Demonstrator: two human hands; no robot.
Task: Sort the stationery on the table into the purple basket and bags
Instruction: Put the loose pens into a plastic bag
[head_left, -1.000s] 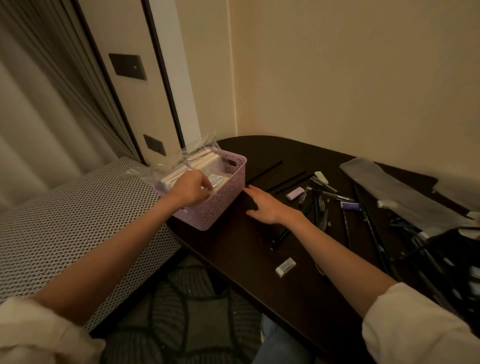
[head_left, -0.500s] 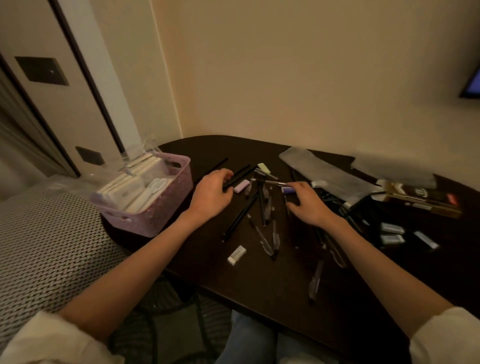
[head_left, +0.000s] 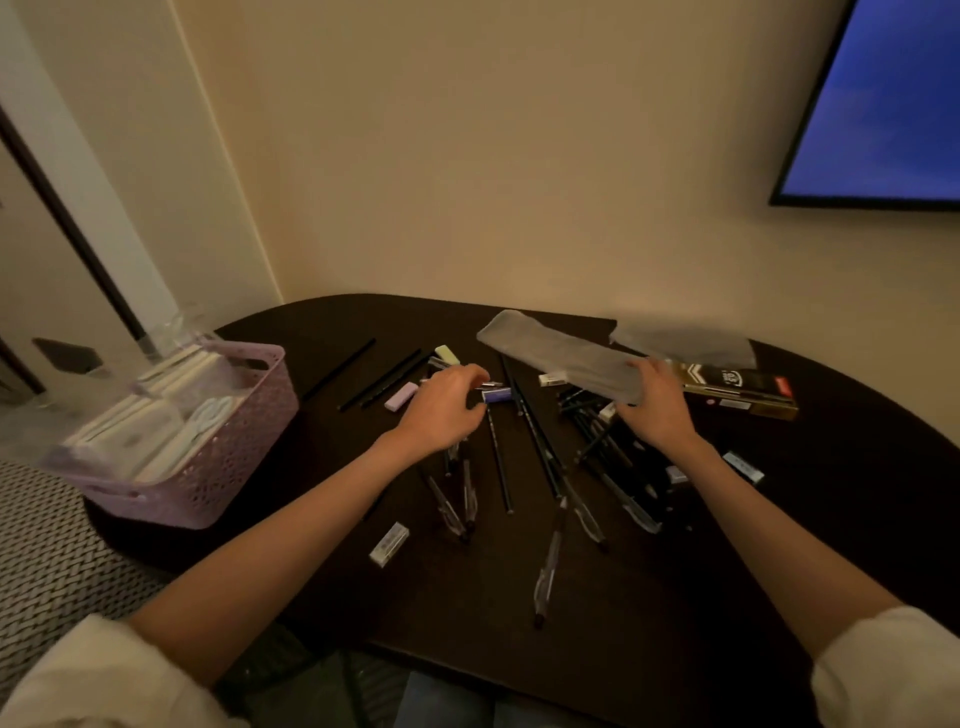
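The purple basket (head_left: 236, 447), filled with pale packets, stands at the table's left end. My left hand (head_left: 444, 410) hovers over the pile of pens and pencils (head_left: 524, 441) in the middle, its fingers curled onto a silver-tipped pen (head_left: 492, 385) beside a purple-capped item (head_left: 497, 396). Whether the pen is off the table I cannot tell. My right hand (head_left: 655, 408) grips the near end of a grey mesh bag (head_left: 556, 348), thumb on top. A second grey bag (head_left: 685, 338) lies behind it.
Three black pencils (head_left: 387, 376) lie between the basket and the pile. A lilac eraser (head_left: 401, 396), a green eraser (head_left: 448, 355) and a white eraser (head_left: 388, 544) lie loose. A black and gold box (head_left: 737, 391) sits at the right. A screen (head_left: 883, 104) hangs on the wall.
My left hand left the basket and the black pencils and moved right to the silver-tipped pen. My right hand moved right from the pens and took hold of the grey bag.
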